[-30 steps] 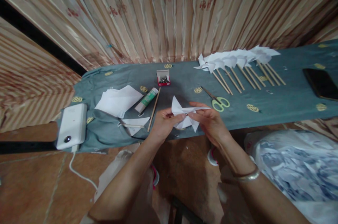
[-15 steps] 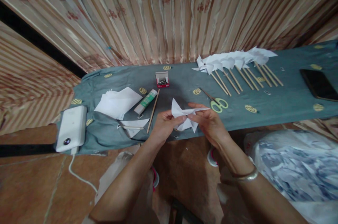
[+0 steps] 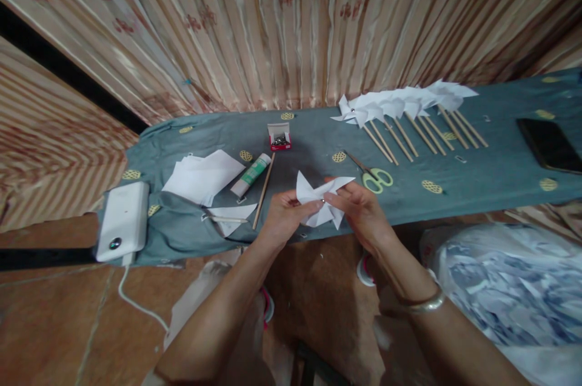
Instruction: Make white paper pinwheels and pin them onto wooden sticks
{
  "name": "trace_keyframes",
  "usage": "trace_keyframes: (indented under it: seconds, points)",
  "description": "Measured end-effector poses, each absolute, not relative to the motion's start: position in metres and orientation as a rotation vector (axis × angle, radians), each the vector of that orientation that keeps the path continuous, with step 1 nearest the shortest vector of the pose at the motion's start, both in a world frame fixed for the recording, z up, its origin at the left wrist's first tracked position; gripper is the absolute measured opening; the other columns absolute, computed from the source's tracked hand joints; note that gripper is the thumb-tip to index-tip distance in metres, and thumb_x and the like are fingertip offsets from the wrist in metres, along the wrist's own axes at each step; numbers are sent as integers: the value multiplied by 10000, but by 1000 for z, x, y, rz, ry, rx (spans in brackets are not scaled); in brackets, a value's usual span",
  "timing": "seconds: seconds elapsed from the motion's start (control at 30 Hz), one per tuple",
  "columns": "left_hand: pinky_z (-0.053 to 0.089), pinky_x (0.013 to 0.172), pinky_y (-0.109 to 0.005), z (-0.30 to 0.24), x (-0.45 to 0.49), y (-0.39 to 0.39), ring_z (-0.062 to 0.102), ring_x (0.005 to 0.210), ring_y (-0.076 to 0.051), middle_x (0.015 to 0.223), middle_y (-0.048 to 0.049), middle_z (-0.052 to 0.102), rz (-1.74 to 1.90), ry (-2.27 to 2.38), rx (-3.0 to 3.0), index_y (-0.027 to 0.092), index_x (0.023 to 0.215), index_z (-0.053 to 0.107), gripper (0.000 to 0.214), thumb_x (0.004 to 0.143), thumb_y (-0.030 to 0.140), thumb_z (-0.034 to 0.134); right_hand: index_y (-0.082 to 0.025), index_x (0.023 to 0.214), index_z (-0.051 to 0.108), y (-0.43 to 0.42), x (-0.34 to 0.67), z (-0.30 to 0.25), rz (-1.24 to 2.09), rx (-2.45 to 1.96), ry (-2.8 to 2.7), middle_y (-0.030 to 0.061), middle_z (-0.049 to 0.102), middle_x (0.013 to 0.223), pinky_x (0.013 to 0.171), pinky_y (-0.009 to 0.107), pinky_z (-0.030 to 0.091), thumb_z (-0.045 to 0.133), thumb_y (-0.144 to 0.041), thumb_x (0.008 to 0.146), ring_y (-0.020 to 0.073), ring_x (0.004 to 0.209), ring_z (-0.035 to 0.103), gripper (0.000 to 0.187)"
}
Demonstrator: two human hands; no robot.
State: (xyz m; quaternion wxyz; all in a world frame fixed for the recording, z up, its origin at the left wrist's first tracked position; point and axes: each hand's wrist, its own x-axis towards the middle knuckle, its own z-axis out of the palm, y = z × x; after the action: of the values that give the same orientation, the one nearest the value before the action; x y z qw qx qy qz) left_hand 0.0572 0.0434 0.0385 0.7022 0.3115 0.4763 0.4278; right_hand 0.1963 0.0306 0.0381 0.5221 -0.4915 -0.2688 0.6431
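Observation:
A white paper pinwheel (image 3: 325,214) is held between my two hands above the near edge of the cloth-covered table (image 3: 309,131). My left hand (image 3: 285,211) pinches its left side, thumb on top. My right hand (image 3: 359,207) grips the right side, its thumb beside a small shiny pin head at the centre. The fingers under the paper are partly hidden. Left of my hands lie a wooden stick (image 3: 264,192), a glue stick (image 3: 251,176) and a paper piece (image 3: 236,213) with a pencil-like rod across it. Scissors (image 3: 376,180) with green handles rest close to my right hand.
Behind my hands stands an open small red box (image 3: 279,137) of metal pins. Several finished pinwheels (image 3: 404,106) on sticks overlap at the back right. Paper sheets (image 3: 202,177) and a white device (image 3: 122,219) with a cable are left; a dark phone (image 3: 550,145) is far right.
The pinwheel has turned slightly in my hands, and its right blade now points more upward. The pin head at its centre shows more clearly. Other things have stayed put.

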Motion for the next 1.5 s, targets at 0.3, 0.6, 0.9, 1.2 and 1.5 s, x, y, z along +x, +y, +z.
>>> trace_keyframes:
  seconds: [0.3,0.6,0.9,1.2,1.5]
  points:
    - [489,601,-258,34,57,45,589,542,-117,607,0,699,1004,1074,722,152,671,738,346,410,323,887,-214,914,667,32,201,30,1452,-1210,-827,-9,714,713,598,312,512,862,-343,529,174,609,642,450]
    - [467,552,-245,34,56,47,560,509,-110,570,0,680,1028,1086,741,152,610,720,358,373,358,892,-215,846,698,34,203,28,1351,-1223,-982,8,700,740,602,302,509,854,-383,554,179,671,647,371]
    - [441,535,-228,37,53,46,553,497,-101,556,7,675,989,1078,708,145,614,720,338,373,313,889,-214,788,679,33,199,30,1395,-1207,-955,7,692,741,588,291,503,863,-363,545,161,623,632,339]
    - [437,555,-229,36,52,45,563,506,-98,592,-9,690,965,1033,651,138,665,730,342,433,339,881,-214,954,632,32,198,30,1530,-1162,-822,-2,747,824,712,329,543,850,-309,569,184,725,689,453]
    - [463,587,-251,38,55,45,587,530,-117,616,-10,704,968,1023,665,145,652,727,344,423,348,883,-206,942,628,32,198,32,1546,-1163,-779,-8,752,786,675,313,533,849,-290,559,170,663,675,450]
